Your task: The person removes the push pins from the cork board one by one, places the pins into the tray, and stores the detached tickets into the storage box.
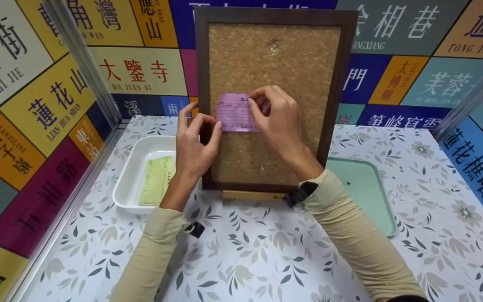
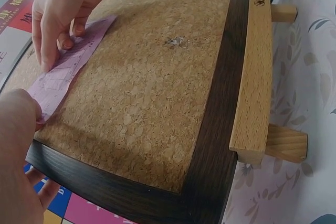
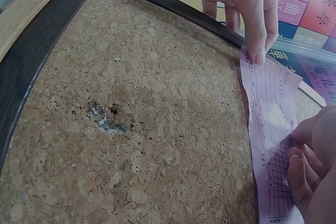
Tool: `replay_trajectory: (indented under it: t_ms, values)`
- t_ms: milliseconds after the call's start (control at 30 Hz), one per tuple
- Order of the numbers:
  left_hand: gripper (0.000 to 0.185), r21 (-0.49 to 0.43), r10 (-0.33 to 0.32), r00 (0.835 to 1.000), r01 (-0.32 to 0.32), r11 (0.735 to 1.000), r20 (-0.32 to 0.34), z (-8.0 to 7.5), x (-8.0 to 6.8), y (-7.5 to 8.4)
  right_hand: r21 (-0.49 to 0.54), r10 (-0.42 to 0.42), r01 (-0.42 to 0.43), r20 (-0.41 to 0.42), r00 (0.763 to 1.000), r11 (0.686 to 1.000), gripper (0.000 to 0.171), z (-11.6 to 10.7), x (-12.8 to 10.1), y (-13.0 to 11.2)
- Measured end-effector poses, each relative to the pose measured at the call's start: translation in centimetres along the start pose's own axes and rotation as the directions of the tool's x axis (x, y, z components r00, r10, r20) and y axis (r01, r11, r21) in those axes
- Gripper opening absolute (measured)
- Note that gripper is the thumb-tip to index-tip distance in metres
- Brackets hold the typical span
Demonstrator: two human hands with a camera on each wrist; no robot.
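A pink printed slip (image 1: 237, 112) lies against a cork board (image 1: 275, 71) in a dark wooden frame. My left hand (image 1: 197, 144) holds the slip's lower left corner, thumb on the paper, with some fingers behind the frame's left edge. At the slip's upper right edge, my right hand (image 1: 277, 115) has thumb and index fingertips brought together, the other fingers curled. I cannot tell whether a small thing sits between those fingertips. In the right wrist view, the slip (image 3: 270, 108) runs between both hands.
A white tray (image 1: 126, 195) with yellow-green slips (image 1: 156, 180) stands on the left. On the right is a green tray (image 1: 367, 201) with a tiny dark object (image 1: 348, 183). A wooden ledge (image 2: 254, 72) supports the board. Worn patches (image 3: 105, 120) mark the cork.
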State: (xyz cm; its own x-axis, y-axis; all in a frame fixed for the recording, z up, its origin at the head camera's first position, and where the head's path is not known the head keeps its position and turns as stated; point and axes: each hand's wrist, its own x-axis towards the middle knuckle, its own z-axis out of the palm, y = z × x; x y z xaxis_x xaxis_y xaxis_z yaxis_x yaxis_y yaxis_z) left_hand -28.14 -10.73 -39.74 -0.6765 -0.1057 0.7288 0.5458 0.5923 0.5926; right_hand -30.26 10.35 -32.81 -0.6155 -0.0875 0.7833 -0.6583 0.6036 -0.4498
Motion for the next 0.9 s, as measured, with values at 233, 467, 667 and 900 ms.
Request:
replay_trajectory:
  t_ms: [233, 467, 667, 900]
  values:
    - [0.020, -0.027, -0.004, 1.000, 0.004, 1.000, -0.011, 0.10, 0.00, 0.08, -0.023, 0.001, -0.001, 0.002, 1.000, 1.000, 0.012, 0.05, -0.22, -0.04]
    - [0.021, -0.025, -0.008, 1.000, 0.007, 1.000, -0.019, 0.29, 0.03, -0.05, -0.047, 0.018, -0.017, 0.029, 0.999, 0.999, 0.013, -0.01, -0.42, -0.15]
    - [0.019, -0.037, -0.010, 1.000, 0.009, 0.999, -0.023, 0.44, 0.02, -0.01, -0.017, 0.004, -0.003, 0.035, 0.999, 1.000, 0.013, -0.04, -0.66, -0.16]
    - [0.019, -0.047, -0.014, 0.999, 0.013, 0.999, -0.032, 0.65, 0.09, -0.06, 0.035, 0.006, -0.007, 0.018, 1.000, 0.999, 0.011, -0.11, -0.80, -0.05]
